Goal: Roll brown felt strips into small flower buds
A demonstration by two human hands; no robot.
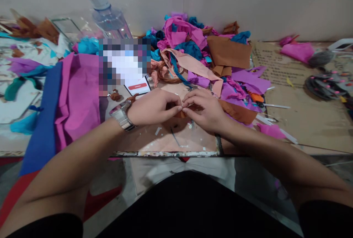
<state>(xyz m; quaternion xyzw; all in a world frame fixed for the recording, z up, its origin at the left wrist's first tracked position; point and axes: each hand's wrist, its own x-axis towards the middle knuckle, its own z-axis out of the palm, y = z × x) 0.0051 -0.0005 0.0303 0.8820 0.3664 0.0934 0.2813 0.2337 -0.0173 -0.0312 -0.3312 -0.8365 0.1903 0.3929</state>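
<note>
Both hands meet fingertip to fingertip, the left hand [153,107] and right hand [205,111] pinched shut on a crinkled brown paper strip [237,111] that trails out beneath the right palm onto the worktop [165,138]. A metal-link wristwatch [121,114] bands the left wrist. Beyond the hands lies a heap of pink, teal and purple paper scraps [190,43]. The print on the cardboard [273,68] to the right is unreadable.

The left hand [153,106] and right hand [204,111] met fingertip to fingertip over a pink board [165,140], both pinching a brown paper [237,111] that trailed off under the right hand. A watch [121,115] sat on the left wrist. Magenta sheets [79,98] on a blue sheet [44,127] lay to the left. A scrap pile [190,46] and a bottle [108,15] stood behind.
</note>
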